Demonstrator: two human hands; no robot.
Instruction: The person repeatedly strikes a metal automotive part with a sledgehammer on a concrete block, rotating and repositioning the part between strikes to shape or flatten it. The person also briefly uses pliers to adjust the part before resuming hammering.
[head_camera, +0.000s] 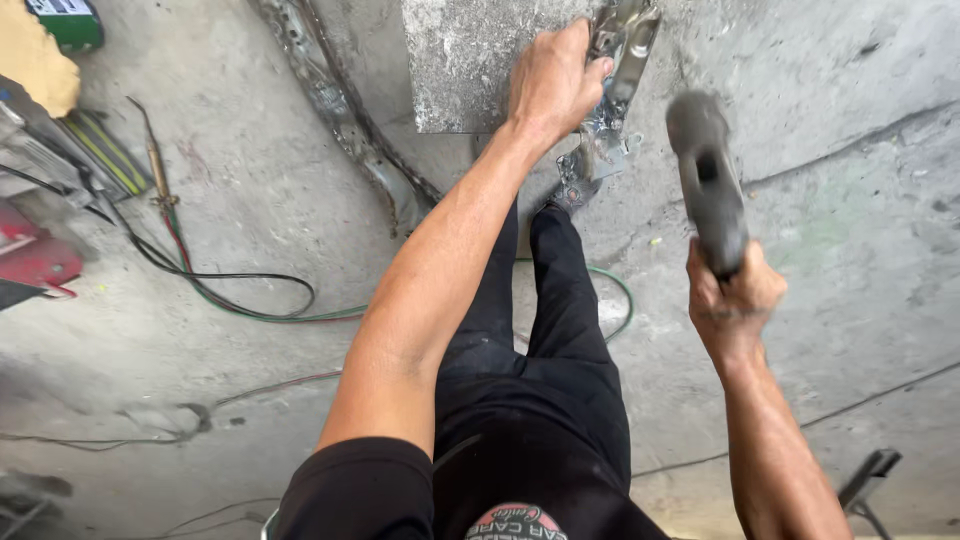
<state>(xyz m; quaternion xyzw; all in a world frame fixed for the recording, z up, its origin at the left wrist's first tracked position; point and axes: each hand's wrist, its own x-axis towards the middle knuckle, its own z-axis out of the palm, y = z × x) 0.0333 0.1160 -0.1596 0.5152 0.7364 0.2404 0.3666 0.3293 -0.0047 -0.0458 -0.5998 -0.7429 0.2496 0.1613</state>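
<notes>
My left hand (553, 80) reaches forward and grips a bent, shiny metal bracket (612, 110) that lies against a grey concrete block (470, 60) on the floor. My right hand (733, 295) is raised to the right of it, fingers closed around the handle of a dark hammer (706, 175), whose head is blurred and points toward the bracket. My legs in black trousers (540, 350) stretch out below the bracket.
A long twisted metal strip (340, 110) lies left of the block. Red and green hoses with a brass torch (158, 165) curl over the concrete floor at left. Red equipment (35, 255) stands at the left edge; a dark tool (868, 475) lies bottom right.
</notes>
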